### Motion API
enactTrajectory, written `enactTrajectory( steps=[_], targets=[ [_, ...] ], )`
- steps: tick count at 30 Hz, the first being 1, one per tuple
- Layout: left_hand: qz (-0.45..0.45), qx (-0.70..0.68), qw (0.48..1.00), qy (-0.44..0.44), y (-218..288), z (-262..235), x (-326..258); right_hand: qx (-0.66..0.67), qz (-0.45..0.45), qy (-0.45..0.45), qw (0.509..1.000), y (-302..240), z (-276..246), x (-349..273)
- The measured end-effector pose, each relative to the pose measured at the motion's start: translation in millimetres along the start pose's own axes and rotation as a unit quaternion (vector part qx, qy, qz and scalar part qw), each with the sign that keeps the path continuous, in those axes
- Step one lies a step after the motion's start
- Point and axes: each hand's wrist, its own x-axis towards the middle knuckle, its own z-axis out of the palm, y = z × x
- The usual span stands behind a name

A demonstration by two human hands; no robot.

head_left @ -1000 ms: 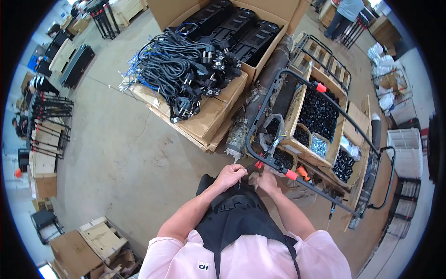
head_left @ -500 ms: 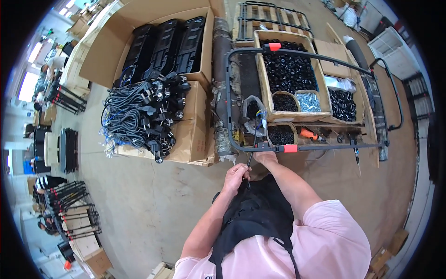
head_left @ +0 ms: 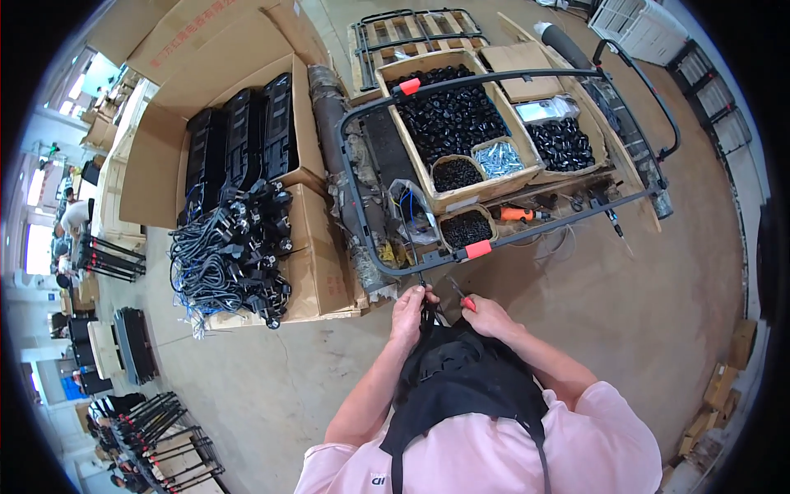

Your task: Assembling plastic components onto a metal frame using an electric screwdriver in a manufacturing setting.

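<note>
My left hand (head_left: 409,309) is closed around a thin black piece at the top of my black apron (head_left: 461,379), just below the near bar of a dark metal tube frame (head_left: 387,267). My right hand (head_left: 487,317) sits close beside it, gripping a small red-handled cutter (head_left: 461,296) whose tip points toward the left hand. What the black piece is cannot be made out. An orange clip (head_left: 477,249) sits on the frame bar right above both hands.
Wooden trays (head_left: 444,202) of small black parts and a bowl of silver screws (head_left: 499,158) lie inside the frame. An orange-handled tool (head_left: 518,214) lies nearby. Left of the frame, cardboard boxes (head_left: 317,263) carry a heap of black power cords (head_left: 234,255). Other people and stands are far left.
The view has swung so the frame and boxes now lie straight ahead. My hands stay together at the apron's top, and the red-handled cutter now shows in my right hand.
</note>
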Motion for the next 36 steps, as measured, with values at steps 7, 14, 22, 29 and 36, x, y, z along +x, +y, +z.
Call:
enactTrajectory(
  steps=[7, 14, 22, 29, 36],
  targets=[
    [0.005, 0.066, 0.997, 0.028, 4, 17, -4, -0.009, -0.064, -0.029, 0.997, -22, -16, -4],
    [0.017, 0.080, 0.995, 0.060, -1, 25, -5, -0.006, -0.095, -0.036, 0.995, -28, -23, 5],
    [0.064, 0.103, 0.987, 0.102, -7, 33, -4, -0.043, -0.117, -0.079, 0.989, -44, -47, 1],
    [0.088, 0.177, 0.975, 0.101, -8, 33, -4, -0.185, -0.186, -0.027, 0.965, -40, -45, 2],
    [0.003, 0.168, 0.984, 0.053, 10, 12, 15, -0.322, -0.231, 0.110, 0.911, -49, -47, -17]
  ],
)
